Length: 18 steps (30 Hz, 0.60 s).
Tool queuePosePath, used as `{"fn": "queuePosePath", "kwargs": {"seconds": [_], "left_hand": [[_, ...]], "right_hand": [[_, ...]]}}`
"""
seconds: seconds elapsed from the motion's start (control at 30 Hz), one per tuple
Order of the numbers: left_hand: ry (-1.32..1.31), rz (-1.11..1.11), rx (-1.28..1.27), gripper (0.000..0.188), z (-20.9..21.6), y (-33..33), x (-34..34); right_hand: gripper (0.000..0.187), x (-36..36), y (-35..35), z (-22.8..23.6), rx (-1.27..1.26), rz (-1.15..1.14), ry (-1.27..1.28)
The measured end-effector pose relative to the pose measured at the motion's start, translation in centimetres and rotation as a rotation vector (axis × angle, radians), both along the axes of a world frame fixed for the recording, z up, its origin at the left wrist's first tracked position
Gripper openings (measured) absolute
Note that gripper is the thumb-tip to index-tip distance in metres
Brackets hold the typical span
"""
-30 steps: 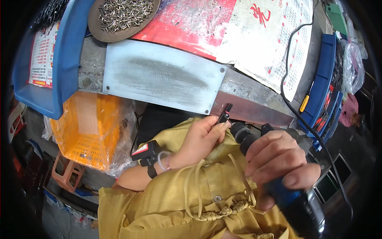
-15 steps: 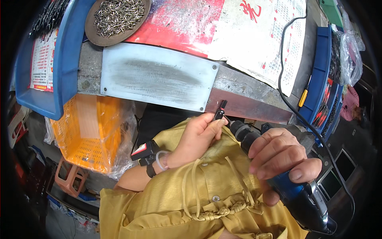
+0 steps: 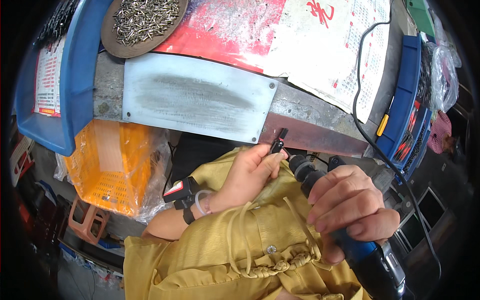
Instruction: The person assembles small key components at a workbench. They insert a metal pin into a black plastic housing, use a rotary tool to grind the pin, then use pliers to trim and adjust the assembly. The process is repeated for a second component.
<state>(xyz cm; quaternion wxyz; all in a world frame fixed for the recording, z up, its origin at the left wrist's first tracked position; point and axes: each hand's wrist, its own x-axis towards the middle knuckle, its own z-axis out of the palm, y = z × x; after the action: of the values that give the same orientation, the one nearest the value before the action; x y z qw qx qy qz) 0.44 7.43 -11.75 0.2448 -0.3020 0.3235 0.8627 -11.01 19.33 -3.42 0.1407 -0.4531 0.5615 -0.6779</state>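
Observation:
My left hand (image 3: 252, 172) is closed in a pinch around a small black part (image 3: 278, 144) with a bit of red on it, just off the bench's front edge. My right hand (image 3: 352, 202) grips a blue and black power screwdriver (image 3: 367, 255) from above, its fingers wrapped round the body. The tool's dark chuck (image 3: 301, 167) points up and left at the black part. Its tip meets or nearly meets the part beside my left fingertips; whether they touch, I cannot tell.
A round dish of small metal pins (image 3: 145, 22) sits on the bench, left of red and white paper sheets (image 3: 320, 55). A smudged pale plate (image 3: 195, 97) covers the front edge. Blue bins (image 3: 82, 75) and an orange crate (image 3: 107, 170) stand left. A black cord (image 3: 356, 95) crosses the right side.
The rear of the power screwdriver has swung a little to the left with my right hand. My left hand keeps its pinch on the black part, and the view has shifted slightly.

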Motion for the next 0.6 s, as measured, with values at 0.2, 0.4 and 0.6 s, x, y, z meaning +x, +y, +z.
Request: {"fn": "queuePosePath", "kwargs": {"seconds": [0.2, 0.4, 0.6], "left_hand": [[-0.001, -0.014, -0.016, 0.018, -0.1, 0.1, -0.2], [-0.004, 0.013, 0.032, 0.018, -0.2, 0.1, 0.0], [-0.005, 0.001, 0.018, 0.019, -0.2, 0.0, -0.1]], "right_hand": [[0.041, -0.3, 0.0, -0.1, 0.006, 0.043, -0.044], [0.042, -0.6, -0.2, -0.4, -0.023, 0.047, -0.057], [0.041, -1.1, 0.1, -0.4, -0.014, 0.083, -0.05]]}}
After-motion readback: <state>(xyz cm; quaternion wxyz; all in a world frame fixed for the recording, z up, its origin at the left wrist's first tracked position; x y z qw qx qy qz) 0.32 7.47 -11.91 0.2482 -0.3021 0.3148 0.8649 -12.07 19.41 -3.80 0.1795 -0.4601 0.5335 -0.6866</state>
